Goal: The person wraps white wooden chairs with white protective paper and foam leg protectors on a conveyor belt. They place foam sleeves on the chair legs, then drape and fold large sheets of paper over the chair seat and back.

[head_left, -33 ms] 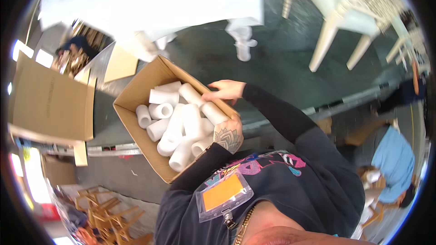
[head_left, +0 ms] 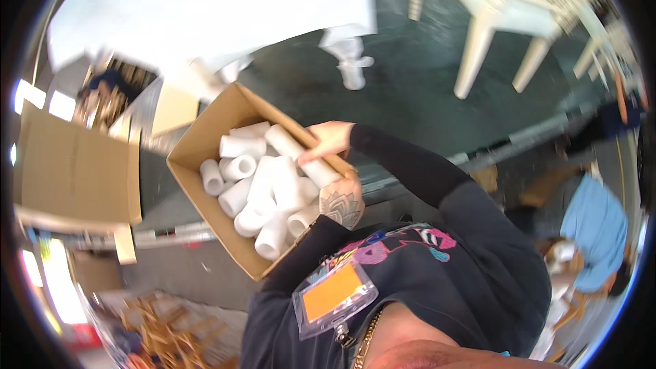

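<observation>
An open cardboard box [head_left: 229,109] tilts in front of me, filled with a jumble of white foam-like tubes [head_left: 240,146]. My left forearm runs along the near side of the box, and my left hand [head_left: 342,203], with a patterned back, grips its right corner; those fingertips are partly hidden. From the right, my right hand [head_left: 330,141] closes over the right wall. Its thumb reaches inside, against a tube [head_left: 287,141] along that wall, and some of its fingers are hidden.
A table with a white cloth [head_left: 205,14] stands ahead. White chairs [head_left: 478,34] are at the upper right, and a larger cardboard box [head_left: 75,171] at the left. Wooden chairs [head_left: 164,331] lie at the lower left. A person in light blue [head_left: 591,225] bends at the right.
My right hand has slid slightly, and its thumb now reaches farther into the box over a tube. The surroundings have shifted a little left in view.
</observation>
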Action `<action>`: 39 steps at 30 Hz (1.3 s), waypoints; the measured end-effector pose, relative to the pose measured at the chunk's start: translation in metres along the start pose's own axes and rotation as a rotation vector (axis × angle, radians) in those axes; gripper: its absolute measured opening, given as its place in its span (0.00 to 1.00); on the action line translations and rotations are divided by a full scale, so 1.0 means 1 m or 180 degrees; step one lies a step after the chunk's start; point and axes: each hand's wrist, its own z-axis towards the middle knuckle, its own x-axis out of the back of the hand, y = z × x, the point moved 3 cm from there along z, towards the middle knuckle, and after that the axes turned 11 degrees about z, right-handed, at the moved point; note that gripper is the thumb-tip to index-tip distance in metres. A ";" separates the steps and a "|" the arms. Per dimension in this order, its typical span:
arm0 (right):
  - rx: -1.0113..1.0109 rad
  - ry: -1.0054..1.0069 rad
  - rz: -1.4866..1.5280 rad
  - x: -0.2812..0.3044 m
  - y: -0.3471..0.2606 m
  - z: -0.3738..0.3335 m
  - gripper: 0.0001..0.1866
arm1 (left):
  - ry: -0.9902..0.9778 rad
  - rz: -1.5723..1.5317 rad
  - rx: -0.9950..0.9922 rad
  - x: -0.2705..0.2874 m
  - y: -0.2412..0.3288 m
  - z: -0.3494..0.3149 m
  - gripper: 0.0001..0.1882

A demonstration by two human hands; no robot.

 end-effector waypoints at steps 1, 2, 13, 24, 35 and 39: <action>0.0068 -0.0005 -0.0418 0.002 0.001 -0.002 0.35 | 0.0117 0.0034 -0.0006 0.000 0.013 0.001 0.10; 0.0061 0.0001 -0.0851 0.006 0.011 -0.005 0.30 | 0.0245 0.0012 -0.0035 -0.001 0.025 0.005 0.11; 0.0040 0.2238 0.0218 0.071 0.184 -0.191 0.20 | 0.0006 -0.0812 -0.1588 0.125 0.062 -0.016 0.29; -0.0993 0.3155 -0.0725 0.155 0.187 -0.244 0.19 | 0.0319 -0.0051 -0.1633 0.039 0.023 0.057 0.13; 0.0801 0.3724 0.1249 0.314 0.245 -0.356 0.34 | -0.0339 -0.1113 -0.1498 0.130 0.089 0.168 0.28; 0.1717 0.6107 0.0966 0.492 0.262 -0.480 0.42 | 0.0493 -0.3599 -0.0907 0.138 0.190 0.302 0.44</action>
